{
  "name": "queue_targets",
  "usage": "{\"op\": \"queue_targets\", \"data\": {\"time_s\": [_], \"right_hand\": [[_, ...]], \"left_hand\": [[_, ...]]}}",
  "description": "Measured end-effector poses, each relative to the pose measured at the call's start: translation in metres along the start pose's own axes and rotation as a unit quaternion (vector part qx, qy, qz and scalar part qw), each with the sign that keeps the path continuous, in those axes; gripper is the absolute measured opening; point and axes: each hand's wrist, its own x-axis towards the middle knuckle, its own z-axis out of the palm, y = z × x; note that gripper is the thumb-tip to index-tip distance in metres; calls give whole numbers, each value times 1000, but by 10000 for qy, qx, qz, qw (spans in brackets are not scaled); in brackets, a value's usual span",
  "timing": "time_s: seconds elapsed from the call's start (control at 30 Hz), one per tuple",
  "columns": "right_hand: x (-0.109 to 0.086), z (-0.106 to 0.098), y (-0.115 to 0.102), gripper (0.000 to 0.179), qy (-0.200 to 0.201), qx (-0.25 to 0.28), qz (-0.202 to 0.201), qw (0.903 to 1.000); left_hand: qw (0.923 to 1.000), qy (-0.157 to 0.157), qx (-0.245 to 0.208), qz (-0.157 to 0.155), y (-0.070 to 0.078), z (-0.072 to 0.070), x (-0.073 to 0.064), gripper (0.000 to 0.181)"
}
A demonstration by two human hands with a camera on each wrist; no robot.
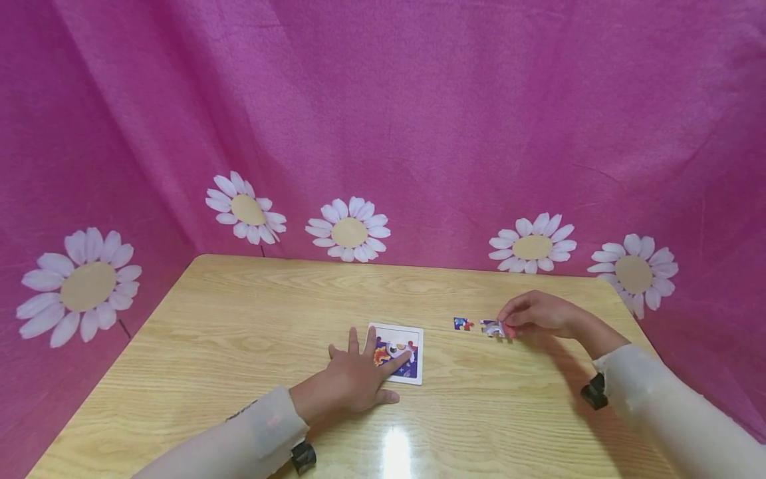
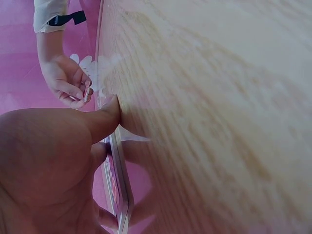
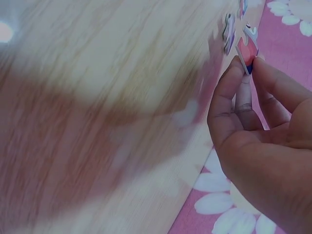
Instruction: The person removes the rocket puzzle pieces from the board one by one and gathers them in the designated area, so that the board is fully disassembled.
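Observation:
My left hand (image 1: 353, 379) lies with fingers spread at the left side of a small white-framed jigsaw puzzle (image 1: 420, 359). Its fingers reach over the frame and onto the picture, which is partly filled with purple, orange and white pieces. Off to the right, my right hand (image 1: 546, 315) pinches a red and white puzzle piece (image 3: 247, 52) between thumb and fingertips, slightly above the table. Close by the pinched piece lies a white and purple piece (image 1: 492, 327). A blue and red piece (image 1: 461, 324) sits a little further left.
All of this is on a light wood table (image 1: 275, 299). Behind and beside it hangs a pink curtain (image 1: 383, 120) with large white daisies. A bright reflection shows on the tabletop near the front.

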Motion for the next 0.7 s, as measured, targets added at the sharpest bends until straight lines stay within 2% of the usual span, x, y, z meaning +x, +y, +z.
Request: {"op": "queue_targets", "data": {"time_s": [0.37,0.7], "right_hand": [[-5,-13,6,26,134,-197,207,9995],[-2,-18,12,26,341,-103,355,9987]], "left_hand": [[10000,45,46,45,0,0,-1,75],[9999,96,-3,52,0,1,-2,75]]}}
